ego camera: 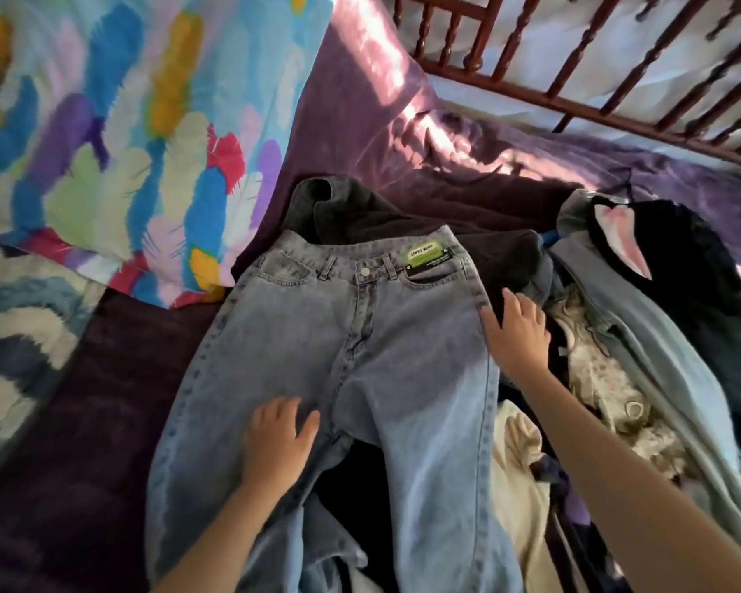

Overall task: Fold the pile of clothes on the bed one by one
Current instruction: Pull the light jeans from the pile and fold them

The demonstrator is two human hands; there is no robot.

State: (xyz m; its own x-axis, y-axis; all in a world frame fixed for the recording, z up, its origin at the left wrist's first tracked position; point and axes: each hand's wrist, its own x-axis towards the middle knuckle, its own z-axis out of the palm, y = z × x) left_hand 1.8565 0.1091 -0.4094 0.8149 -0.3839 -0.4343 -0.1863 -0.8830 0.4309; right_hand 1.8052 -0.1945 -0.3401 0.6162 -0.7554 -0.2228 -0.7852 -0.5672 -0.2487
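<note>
Head cam: L hand (277, 442) lies flat, fingers straight and spread, pressing the jeans (360, 357) on the leg just below the crotch. R hand (516, 331) is also uncurled, fingertips touching the jeans' hip seam on our right side; we see nothing gripped. Jeans lie front up on the bed, waistband away from us, legs parted toward us, green tag (426, 252) by the waist. Waistband overlaps a dark garment (403, 216). Just beside R arm: clothes pile (642, 336), incl. a cream piece (518, 464) and a black item w/ pink ear (625, 246). Purple bedspread (82, 421) beneath; feather-print pillow (125, 122) far left; wooden rail (574, 92) at top.
</note>
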